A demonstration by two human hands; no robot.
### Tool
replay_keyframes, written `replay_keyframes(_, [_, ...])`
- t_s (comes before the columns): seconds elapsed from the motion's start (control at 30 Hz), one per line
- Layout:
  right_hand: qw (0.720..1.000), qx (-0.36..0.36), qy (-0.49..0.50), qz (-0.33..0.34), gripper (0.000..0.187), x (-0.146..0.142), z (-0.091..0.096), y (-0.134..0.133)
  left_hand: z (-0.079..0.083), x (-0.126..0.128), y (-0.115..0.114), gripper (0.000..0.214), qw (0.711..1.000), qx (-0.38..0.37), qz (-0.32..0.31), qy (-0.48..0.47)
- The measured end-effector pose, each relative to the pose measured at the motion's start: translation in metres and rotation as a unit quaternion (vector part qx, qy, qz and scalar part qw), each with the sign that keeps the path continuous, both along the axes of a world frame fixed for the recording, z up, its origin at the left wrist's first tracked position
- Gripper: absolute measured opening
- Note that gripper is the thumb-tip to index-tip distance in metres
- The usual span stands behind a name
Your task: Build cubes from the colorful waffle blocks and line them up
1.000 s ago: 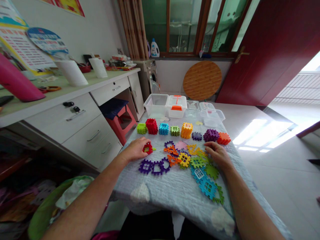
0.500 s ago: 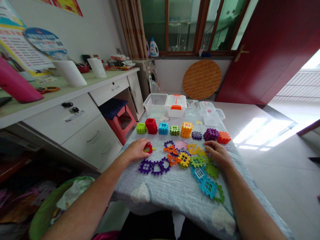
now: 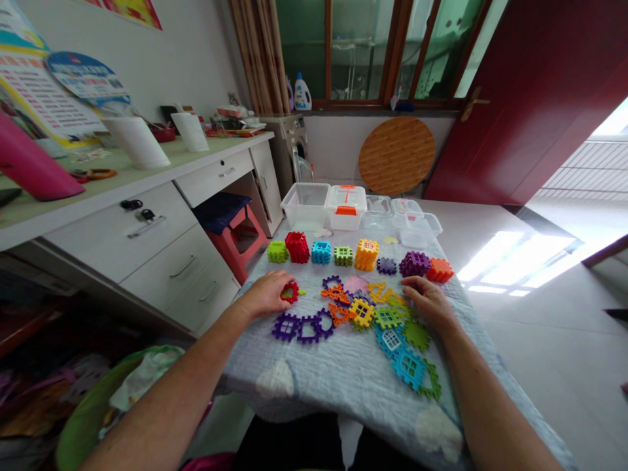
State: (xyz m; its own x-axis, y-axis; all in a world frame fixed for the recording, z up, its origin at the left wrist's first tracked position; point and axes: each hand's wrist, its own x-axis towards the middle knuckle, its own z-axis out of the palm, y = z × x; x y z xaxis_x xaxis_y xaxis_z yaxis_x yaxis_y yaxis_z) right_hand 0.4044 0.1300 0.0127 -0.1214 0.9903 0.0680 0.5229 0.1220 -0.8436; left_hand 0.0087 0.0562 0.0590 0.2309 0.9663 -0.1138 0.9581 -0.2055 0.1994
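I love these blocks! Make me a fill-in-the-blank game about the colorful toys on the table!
1. The left hand holds a small ____ waffle-block piece.
2. The blue cube stands between the red cube and a ____ cube.
3. The chain of flat pieces just below the left hand is ____.
4. The clip on the white box is ____.

Missing words: red; green; purple; orange.

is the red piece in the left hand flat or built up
Built up, it seems: the red piece shows angled walls around a window, not one flat panel, at the fingers of the left hand. Its far side is hidden.
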Motion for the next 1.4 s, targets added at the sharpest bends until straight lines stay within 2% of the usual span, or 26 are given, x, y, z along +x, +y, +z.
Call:
replay_keyframes(0.27, [1.0, -0.004, 0.006, 0.0, 0.036, -0.001, 0.0, -0.001, 0.001, -0.002, 0.002, 0.031, 1.0, 0.003, -0.027, 0.002])
replay_keyframes(0.47, [1.0, 0.004, -0.009, 0.001, 0.036, 0.0, 0.001, 0.0, 0.002, -0.002, -0.002, 0.032, 0.999, 0.044, -0.015, 0.002])
replay_keyframes(0.57, [1.0, 0.003, -0.012, 0.006, 0.037, 0.0, 0.001, 0.001, 0.019, -0.005, -0.001, 0.037, 0.997, 0.07, -0.018, -0.012])
replay_keyframes(0.67, [1.0, 0.005, -0.019, 0.01, 0.037, 0.001, 0.0, 0.001, 0.048, -0.012, 0.015, 0.04, 0.993, 0.108, -0.033, -0.009])
replay_keyframes(0.77, [1.0, 0.007, -0.022, 0.014, 0.036, 0.002, 0.0, 0.002, 0.078, -0.018, 0.046, 0.041, 0.989, 0.143, -0.032, 0.02])
replay_keyframes(0.9, [1.0, 0.007, -0.027, 0.009, 0.037, 0.002, -0.001, 0.002, 0.101, -0.022, 0.095, 0.044, 0.995, 0.089, -0.039, 0.025])
replay_keyframes(1.07, [0.999, 0.007, -0.031, 0.012, 0.038, 0.003, -0.003, 0.003, 0.102, -0.023, 0.13, 0.045, 0.998, -0.026, -0.045, 0.027])
replay_keyframes(1.4, [1.0, 0.002, -0.025, 0.011, 0.038, 0.003, -0.003, 0.004, 0.087, -0.028, 0.148, 0.043, 0.992, -0.118, -0.042, -0.017])
